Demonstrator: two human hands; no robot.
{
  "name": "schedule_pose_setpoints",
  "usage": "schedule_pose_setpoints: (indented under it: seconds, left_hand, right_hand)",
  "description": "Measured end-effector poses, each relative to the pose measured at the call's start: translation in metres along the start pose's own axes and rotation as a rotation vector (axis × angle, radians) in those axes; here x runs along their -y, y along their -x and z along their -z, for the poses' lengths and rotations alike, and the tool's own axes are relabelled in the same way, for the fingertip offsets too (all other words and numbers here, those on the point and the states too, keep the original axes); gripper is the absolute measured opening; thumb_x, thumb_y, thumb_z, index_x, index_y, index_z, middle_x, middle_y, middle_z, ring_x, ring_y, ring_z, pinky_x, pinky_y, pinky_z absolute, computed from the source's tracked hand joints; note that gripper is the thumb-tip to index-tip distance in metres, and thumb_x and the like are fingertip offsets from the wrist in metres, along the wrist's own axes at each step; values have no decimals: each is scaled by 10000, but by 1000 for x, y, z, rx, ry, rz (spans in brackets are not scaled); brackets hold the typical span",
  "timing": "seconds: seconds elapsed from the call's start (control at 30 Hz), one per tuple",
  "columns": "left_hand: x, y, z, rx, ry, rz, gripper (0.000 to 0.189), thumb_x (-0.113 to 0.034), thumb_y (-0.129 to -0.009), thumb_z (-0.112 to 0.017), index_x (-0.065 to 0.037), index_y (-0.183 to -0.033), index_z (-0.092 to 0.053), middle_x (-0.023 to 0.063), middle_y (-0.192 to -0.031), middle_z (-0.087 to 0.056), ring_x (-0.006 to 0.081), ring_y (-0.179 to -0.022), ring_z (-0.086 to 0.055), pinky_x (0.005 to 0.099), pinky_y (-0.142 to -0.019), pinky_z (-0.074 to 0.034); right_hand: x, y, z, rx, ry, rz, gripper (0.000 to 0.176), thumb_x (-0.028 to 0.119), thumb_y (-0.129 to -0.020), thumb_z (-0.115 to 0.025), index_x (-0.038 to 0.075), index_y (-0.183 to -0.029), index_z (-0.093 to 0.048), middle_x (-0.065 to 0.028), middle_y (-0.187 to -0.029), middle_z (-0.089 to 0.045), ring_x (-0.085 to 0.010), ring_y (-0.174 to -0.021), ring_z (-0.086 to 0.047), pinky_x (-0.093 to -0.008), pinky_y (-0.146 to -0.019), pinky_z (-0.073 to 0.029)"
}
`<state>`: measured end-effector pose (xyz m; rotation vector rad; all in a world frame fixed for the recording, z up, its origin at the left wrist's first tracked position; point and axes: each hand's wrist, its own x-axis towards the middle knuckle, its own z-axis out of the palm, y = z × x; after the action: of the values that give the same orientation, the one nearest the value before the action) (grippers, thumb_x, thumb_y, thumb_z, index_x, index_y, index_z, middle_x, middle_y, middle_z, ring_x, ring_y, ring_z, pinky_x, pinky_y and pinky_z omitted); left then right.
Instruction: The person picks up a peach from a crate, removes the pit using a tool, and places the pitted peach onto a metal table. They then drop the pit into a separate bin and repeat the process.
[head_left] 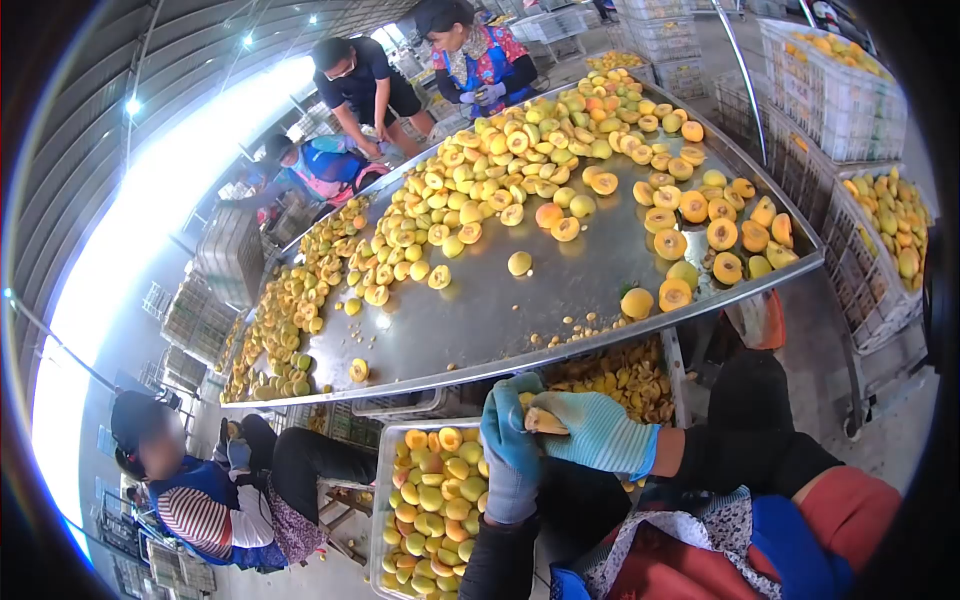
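My left hand, in a blue-grey glove, is closed around a yellow peach; only a small part of the fruit shows between the fingers. My right hand, in a striped light-blue glove, presses against the left one. Its fingers are wrapped round a short tool with a tan, wood-like handle, whose working end is hidden. Both hands are just off the near edge of the metal table. Below my left hand stands a white crate filled with whole yellow-green peaches.
Halved peaches are heaped across the table, with loose pits near its front edge. Under it lies a pile of cut pieces. A co-worker sits at left; others stand or bend behind. Stacked crates hold fruit at right.
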<state>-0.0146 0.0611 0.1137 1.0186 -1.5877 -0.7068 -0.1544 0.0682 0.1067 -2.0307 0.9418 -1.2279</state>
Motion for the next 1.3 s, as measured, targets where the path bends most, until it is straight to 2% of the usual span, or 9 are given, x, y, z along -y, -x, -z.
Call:
schedule_pose_setpoints:
  seconds: [0.1, 0.27, 0.4, 0.43, 0.57, 0.73, 0.9, 1.17, 1.3]
  left_hand:
    - [-7, 3, -2, -16, 146, 138, 206, -135, -952, -529, 29, -1075, -553, 146, -956, -608, 253, -850, -609, 350, -759, -511]
    - [-11, 12, 9, -3, 370, 389, 398, -332, -1011, -379, -10, -963, -609, 64, -829, -622, 130, -724, -571, 281, -669, -473]
    - [18, 15, 86, -200, -35, 225, 402, -301, -1024, -358, 1, -958, -614, 60, -840, -621, 142, -769, -598, 288, -717, -486]
    - [53, 17, 125, -247, -282, 216, 344, -255, -1015, -391, 2, -949, -610, 51, -827, -613, 144, -736, -598, 277, -678, -494]
    - [146, 32, 208, -526, -323, 553, 398, -389, -922, -556, -4, -992, -631, 97, -868, -644, 173, -674, -591, 318, -598, -496]
    - [365, 108, 239, 238, -1510, 271, 430, -348, -932, -489, -36, -1221, -553, 244, -1279, -548, 412, -1135, -550, 464, -904, -479]
    - [275, 61, 170, 101, -1335, 602, 560, -326, -890, -503, -158, -1420, -430, 126, -1516, -352, 353, -1411, -292, 577, -1130, -178]
    - [277, 91, 186, 83, -1077, 450, 488, -214, -853, -575, -20, -1297, -519, 242, -1235, -567, 369, -1162, -537, 462, -1001, -403]
    - [277, 87, 212, -489, -644, 289, 414, -166, -852, -693, 15, -1196, -549, 175, -1107, -627, 304, -1034, -595, 376, -925, -461]
  right_hand:
    - [-8, 7, -15, -167, -120, 29, 235, 202, -856, -670, 51, -1013, -582, -103, -802, -658, -281, -705, -671, -359, -617, -536]
    - [-13, -15, 16, -270, -857, -948, 171, 258, -913, -635, 89, -898, -611, 15, -638, -549, -83, -475, -499, -235, -404, -376]
    - [-96, 18, 16, -49, -7, -396, 244, 215, -886, -667, 8, -1005, -620, -56, -757, -632, -183, -684, -609, -314, -633, -496]
    - [-124, 32, 14, -19, 176, -294, 311, 315, -881, -625, 26, -996, -625, -215, -833, -642, -387, -762, -623, -441, -708, -502]
    - [-130, 46, 19, 38, 47, -535, 359, 334, -865, -641, 11, -1021, -630, -207, -834, -656, -389, -794, -640, -428, -746, -503]
    - [-114, 48, 20, 244, 236, -565, 391, 362, -855, -651, 14, -1031, -624, -227, -847, -654, -400, -812, -640, -440, -749, -505]
    - [-126, 50, 26, 389, 401, -554, 403, 402, -847, -639, 21, -977, -619, -239, -825, -649, -423, -812, -640, -477, -742, -510]
    - [-109, 59, 48, 308, 503, -508, 341, 387, -856, -630, 55, -933, -604, -231, -830, -651, -418, -771, -638, -495, -709, -506]
    - [-85, 47, 46, 248, 274, -590, 320, 347, -851, -648, 50, -960, -605, -226, -763, -647, -413, -716, -640, -475, -656, -518]
